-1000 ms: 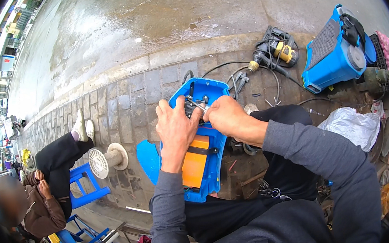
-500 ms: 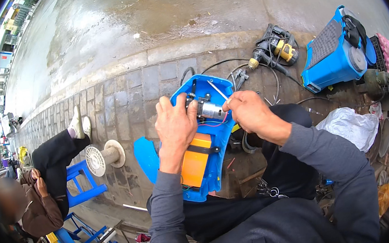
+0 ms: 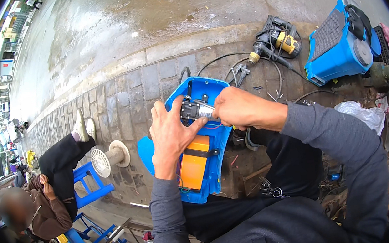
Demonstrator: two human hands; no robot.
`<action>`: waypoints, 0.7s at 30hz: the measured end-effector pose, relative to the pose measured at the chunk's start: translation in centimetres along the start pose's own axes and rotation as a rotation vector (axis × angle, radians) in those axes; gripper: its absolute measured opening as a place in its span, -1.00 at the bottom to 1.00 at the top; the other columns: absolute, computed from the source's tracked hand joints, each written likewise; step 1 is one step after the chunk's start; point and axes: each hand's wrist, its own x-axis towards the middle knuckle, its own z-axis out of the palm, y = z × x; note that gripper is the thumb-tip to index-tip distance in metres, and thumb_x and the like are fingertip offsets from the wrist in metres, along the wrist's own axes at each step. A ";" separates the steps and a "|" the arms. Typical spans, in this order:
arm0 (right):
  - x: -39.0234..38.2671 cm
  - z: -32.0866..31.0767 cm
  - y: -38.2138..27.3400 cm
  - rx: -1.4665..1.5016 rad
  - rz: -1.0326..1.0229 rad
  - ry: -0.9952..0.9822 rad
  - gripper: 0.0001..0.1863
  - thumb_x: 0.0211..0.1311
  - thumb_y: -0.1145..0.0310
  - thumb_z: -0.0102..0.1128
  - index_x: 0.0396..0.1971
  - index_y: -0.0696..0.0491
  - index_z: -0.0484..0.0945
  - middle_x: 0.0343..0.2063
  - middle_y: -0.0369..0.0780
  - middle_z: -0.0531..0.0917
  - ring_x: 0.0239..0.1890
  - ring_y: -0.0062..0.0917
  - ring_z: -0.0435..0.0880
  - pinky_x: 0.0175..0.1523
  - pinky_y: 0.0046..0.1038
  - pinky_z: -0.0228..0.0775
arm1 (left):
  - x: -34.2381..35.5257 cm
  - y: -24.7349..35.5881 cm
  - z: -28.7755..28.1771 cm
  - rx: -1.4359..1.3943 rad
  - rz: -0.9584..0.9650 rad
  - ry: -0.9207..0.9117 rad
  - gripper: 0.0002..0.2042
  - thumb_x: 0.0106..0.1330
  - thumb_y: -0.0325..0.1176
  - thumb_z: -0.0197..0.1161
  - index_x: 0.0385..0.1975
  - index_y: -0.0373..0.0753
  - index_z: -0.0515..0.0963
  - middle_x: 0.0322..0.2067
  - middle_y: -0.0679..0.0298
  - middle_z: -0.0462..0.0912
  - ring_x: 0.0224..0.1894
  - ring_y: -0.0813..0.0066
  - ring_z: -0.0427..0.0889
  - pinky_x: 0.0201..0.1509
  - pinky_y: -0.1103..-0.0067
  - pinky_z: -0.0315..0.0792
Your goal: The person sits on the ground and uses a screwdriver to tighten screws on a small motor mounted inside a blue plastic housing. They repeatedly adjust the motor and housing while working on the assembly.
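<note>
A blue plastic base shell [image 3: 221,84] lies open across my lap, with an orange battery block [image 3: 195,169] strapped inside by a black band. Above the block sits a small silver motor pump [image 3: 203,111] with a black head and a pink wire. My left hand [image 3: 172,133] is closed around the pump, thumb on its near side and forefinger over the black head. My right hand [image 3: 246,111] is at the motor's right end, its fingers curled in. What those fingers hold is hidden; no metal rod shows there.
A corded power drill [image 3: 279,44] lies on the paving beyond, cables trailing from it. A blue backpack sprayer tank [image 3: 335,50] stands far right. At left are a plastic spool [image 3: 110,159], a blue stool [image 3: 89,184] and a seated person [image 3: 52,195]. A white plastic bag [image 3: 361,114] lies right.
The thin metal rod in my right hand no longer shows. That hand has moved left and in against the motor's end. My left hand stays on the pump, its thumb now lower along the motor.
</note>
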 end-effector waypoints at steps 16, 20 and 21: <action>1.0 0.3 -3.5 0.080 0.081 0.001 -0.82 0.23 0.55 0.13 -0.54 0.22 0.64 -0.72 -0.20 0.54 -0.82 -0.52 0.37 -0.72 -0.29 0.02 | 0.9 -0.5 -0.6 -0.009 -0.009 -0.061 -0.19 0.00 0.22 0.71 0.21 -0.15 0.68 -0.09 0.00 0.54 0.04 -0.08 0.64 0.04 0.11 0.59; 1.8 1.0 -3.3 0.138 0.150 0.006 -0.81 0.30 0.56 0.12 -0.50 0.24 0.64 -0.72 -0.19 0.51 -0.82 -0.54 0.34 -0.71 -0.34 -0.02 | 0.8 -0.6 -0.4 -0.005 0.019 -0.035 -0.21 0.00 0.22 0.70 0.16 -0.18 0.70 -0.09 0.02 0.52 0.02 -0.07 0.62 -0.05 0.10 0.62; 1.8 1.1 -3.0 0.212 0.147 0.000 -0.81 0.33 0.55 0.11 -0.48 0.24 0.64 -0.72 -0.21 0.50 -0.81 -0.56 0.32 -0.71 -0.36 -0.04 | 0.8 -0.6 -0.4 -0.004 0.011 -0.036 -0.21 0.01 0.21 0.70 0.18 -0.17 0.69 -0.09 0.01 0.52 0.03 -0.09 0.62 -0.02 0.10 0.61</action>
